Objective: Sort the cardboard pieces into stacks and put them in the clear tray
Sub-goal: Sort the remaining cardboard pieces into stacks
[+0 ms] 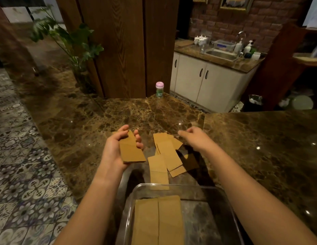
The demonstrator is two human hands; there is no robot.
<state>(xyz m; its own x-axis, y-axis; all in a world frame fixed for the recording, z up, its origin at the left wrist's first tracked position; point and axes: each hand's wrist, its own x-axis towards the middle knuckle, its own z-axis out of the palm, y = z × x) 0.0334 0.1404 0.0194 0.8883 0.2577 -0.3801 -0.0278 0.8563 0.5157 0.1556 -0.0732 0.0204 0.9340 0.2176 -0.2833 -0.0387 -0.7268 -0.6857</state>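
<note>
1. The left hand point(117, 149) cradles a small stack of flat tan rectangular cardboard pieces point(131, 150), palm up, with the thumb over the far edge and the fingers curled round the right side; the grip is snug on the stack and holds it above the counter.
2. The right hand point(194, 137) reaches over the loose pile of tan cardboard pieces point(167, 154) lying on the dark brown marble counter point(260, 147). It is motion-blurred, so I cannot tell whether the fingers are spread or pinching; it seems to hold nothing.
3. The step in hand looks like gathering: take one loose piece of matching size, lay it squarely on the held stack, and tap the edges flush against the palm (the loose pieces overlap at angles, so sliding the top one off first should avoid dragging its neighbours).
4. The clear rectangular plastic tray point(230, 209) sits nearest the person and already holds two tan stacks side by side at its left; the right part is bare, a sensible spot for the next stack.
5. A small bottle with a pink cap point(159, 89) stands at the far edge of the counter; its green label is too small to read. No other writing is legible.
</note>
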